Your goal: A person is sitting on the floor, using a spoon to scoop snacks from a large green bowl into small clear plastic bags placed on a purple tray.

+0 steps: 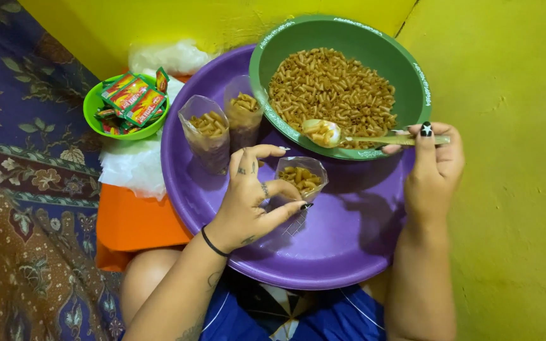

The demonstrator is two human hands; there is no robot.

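The purple tray (349,246) serves as the landmark; it rests on the person's lap, against the yellow wall (513,221).

On the near half of the tray, the left hand (248,202) is clamped on a small clear bag (301,180): thumb and fingers pinch its sides and hold its mouth open. The bag stands upright near the tray centre and is partly filled with brown macaroni.

At the right edge of the tray, the right hand (434,167) is closed on the handle of a spoon (349,136). The spoon lies roughly level, its bowl loaded with macaroni, above the near rim of the green bowl (406,69) and just beyond the bag mouth.

On the left part of the tray, beyond the left hand, 2 filled bags (222,126) stand upright, side by side and touching.

On the far half of the tray sits the green bowl, holding a heap of macaroni (330,88).

Left of the tray, an orange block (134,224) lies under white plastic (134,167). Beyond that, a small green bowl (93,110) holds red and green sachets (134,98). A patterned cloth (26,189) covers the floor further left.
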